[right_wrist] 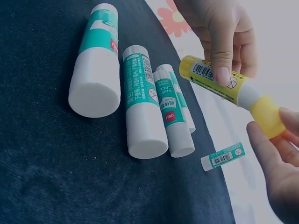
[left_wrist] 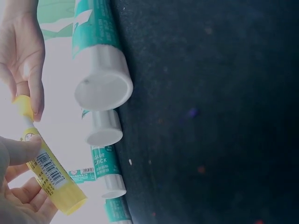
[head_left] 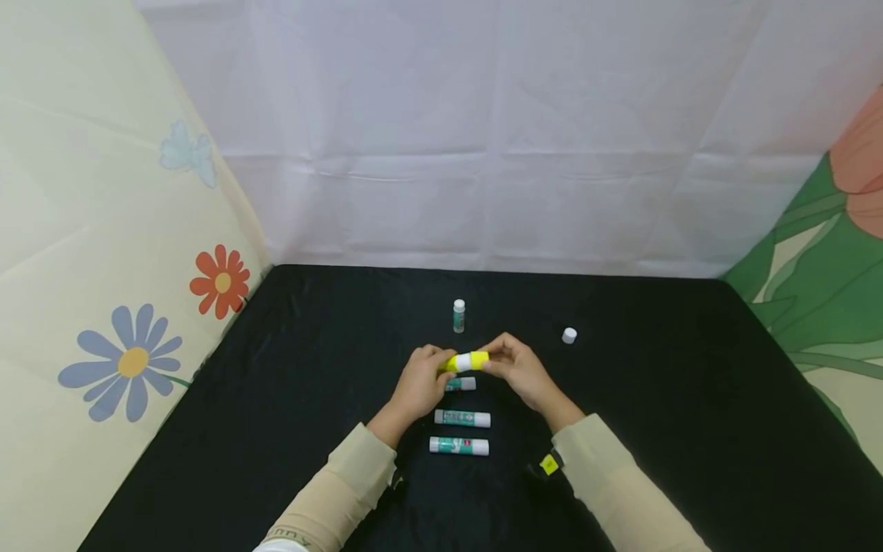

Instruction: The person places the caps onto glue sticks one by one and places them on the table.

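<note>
Both hands share a yellow glue stick [head_left: 464, 361] held sideways above the table, with a white band showing between its body and its yellow cap [right_wrist: 267, 116]. My left hand [head_left: 422, 381] grips the barcoded body between thumb and fingers. On the other end, my right hand [head_left: 519, 373] pinches the cap. Below them lie green-and-white glue sticks in a column: a small one [head_left: 469, 384] partly hidden by the left hand, a longer one [head_left: 462, 418], and the nearest one [head_left: 458, 446]. Their white ends point right.
Farther back, a small green-and-white glue stick [head_left: 458, 316] stands upright. A loose white cap [head_left: 569, 336] rests to the right. Black cloth covers the table [head_left: 331, 337], a white sheet [head_left: 428, 138] hangs behind it, and flower-printed cloth [head_left: 83, 215] lines the sides.
</note>
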